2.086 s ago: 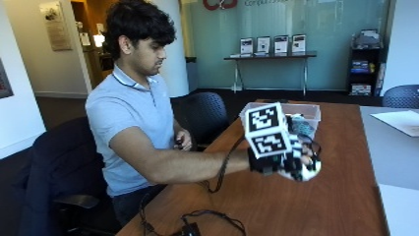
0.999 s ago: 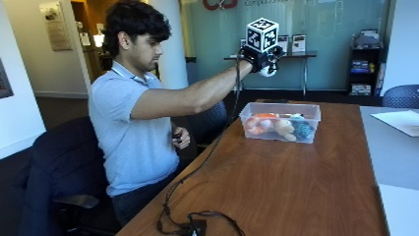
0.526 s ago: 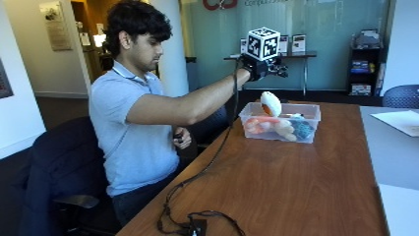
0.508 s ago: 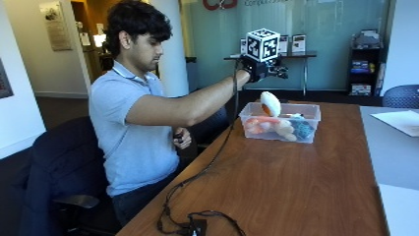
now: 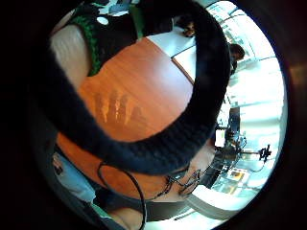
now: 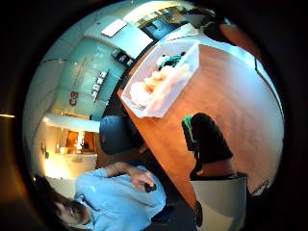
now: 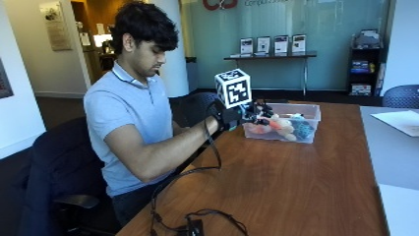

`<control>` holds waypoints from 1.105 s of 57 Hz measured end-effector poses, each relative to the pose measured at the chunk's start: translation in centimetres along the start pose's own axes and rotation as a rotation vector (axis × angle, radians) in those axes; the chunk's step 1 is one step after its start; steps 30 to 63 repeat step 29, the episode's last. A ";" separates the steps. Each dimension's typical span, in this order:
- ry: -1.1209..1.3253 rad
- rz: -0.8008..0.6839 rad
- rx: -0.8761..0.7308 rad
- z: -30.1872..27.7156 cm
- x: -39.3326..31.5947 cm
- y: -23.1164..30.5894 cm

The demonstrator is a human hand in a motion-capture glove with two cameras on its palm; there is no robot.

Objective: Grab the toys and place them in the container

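A clear plastic container (image 7: 312, 109) stands at the far end of the wooden table (image 7: 294, 187), with several soft toys (image 7: 282, 127) piled inside. My gloved right hand (image 7: 243, 114) hovers just above the table beside the container's near left corner, fingers relaxed and holding nothing. The thumb side palm view shows the container (image 6: 155, 107) and its toys (image 6: 159, 79) a short way off, with my thumb (image 6: 207, 144) extended over bare wood. In the little finger side palm view the table (image 5: 139, 81) carries the shadow of spread fingers.
A black cable (image 7: 196, 216) trails from the glove across the table's near left edge. White paper (image 7: 399, 120) lies on a grey table adjoining on the right. My bare left hand (image 6: 142, 178) stays down by my lap.
My hand was raised high above the container and a white and orange toy dropped into it. The hand has since come down to table height beside the container, holding nothing.
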State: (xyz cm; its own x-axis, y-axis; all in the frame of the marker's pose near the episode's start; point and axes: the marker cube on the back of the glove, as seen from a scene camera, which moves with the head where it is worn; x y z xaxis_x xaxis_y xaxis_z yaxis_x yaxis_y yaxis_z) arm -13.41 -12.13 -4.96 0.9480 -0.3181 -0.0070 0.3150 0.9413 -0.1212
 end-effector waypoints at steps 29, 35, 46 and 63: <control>-0.046 0.147 -0.094 10.3 7.0 6.2; -0.046 0.147 -0.094 10.3 7.0 6.2; -0.046 0.147 -0.094 10.3 7.0 6.2; -0.046 0.147 -0.094 10.3 7.0 6.2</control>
